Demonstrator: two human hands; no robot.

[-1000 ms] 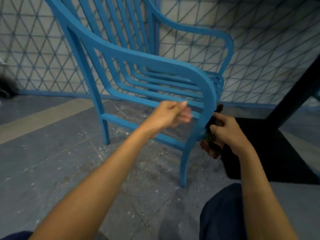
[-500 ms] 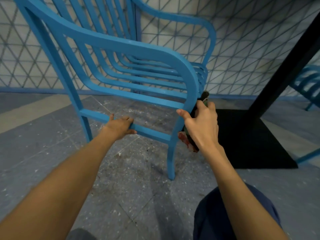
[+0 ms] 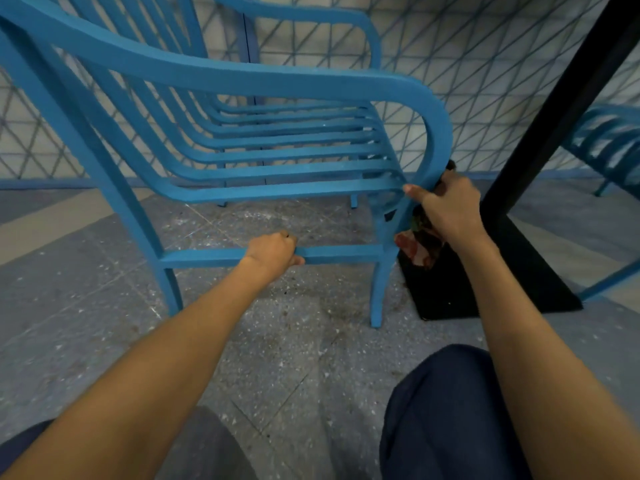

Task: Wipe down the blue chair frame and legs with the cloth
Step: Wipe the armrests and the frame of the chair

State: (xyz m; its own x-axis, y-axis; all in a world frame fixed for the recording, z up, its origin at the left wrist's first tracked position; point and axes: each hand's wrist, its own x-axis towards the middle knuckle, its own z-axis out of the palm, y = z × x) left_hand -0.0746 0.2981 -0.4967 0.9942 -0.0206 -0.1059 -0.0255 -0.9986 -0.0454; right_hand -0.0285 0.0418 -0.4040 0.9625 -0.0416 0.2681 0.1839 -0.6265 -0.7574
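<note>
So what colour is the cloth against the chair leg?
The cloth is dark with red patches, head view; the right hand hides most.

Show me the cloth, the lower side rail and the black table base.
cloth (image 3: 414, 249): head view, its red hanging end.
lower side rail (image 3: 341, 252): head view, its bare right stretch.
black table base (image 3: 443, 292): head view, its flat top.

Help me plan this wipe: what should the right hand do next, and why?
Probably slide the right hand and cloth down the front leg: the cloth is held against its upper part, and the left hand grips the rail, steadying the chair.
</note>
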